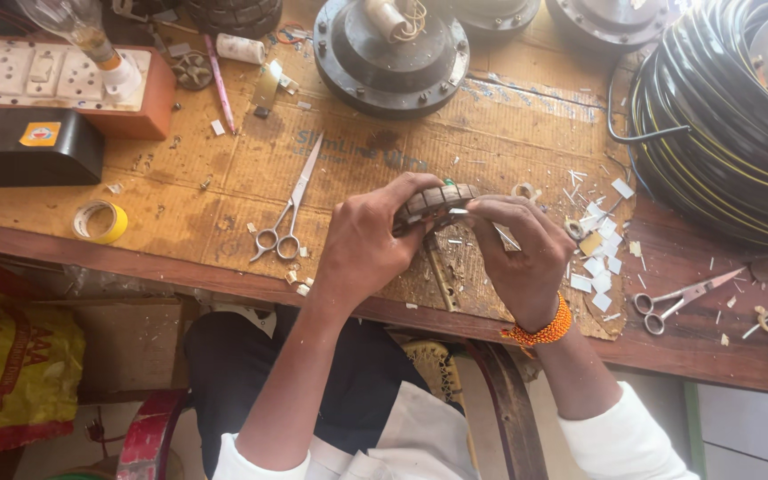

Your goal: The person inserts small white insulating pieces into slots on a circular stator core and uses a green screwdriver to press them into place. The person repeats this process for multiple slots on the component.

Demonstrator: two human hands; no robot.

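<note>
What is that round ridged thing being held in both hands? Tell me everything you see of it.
The round ridged metal ring looks like a slotted, grey-brown motor core, its rim cut into evenly spaced blocks. It is held tilted just above the brown cardboard sheet. The left hand grips its near-left side and covers much of it; the right hand pinches its right edge, with a thin pale strip showing near the fingers. Its centre is hidden.

Both hands, left hand (362, 244) and right hand (522, 253), grip a ridged metal ring (433, 201) between their fingers (402, 191); scissors (288, 218) lie just left of them.
</note>
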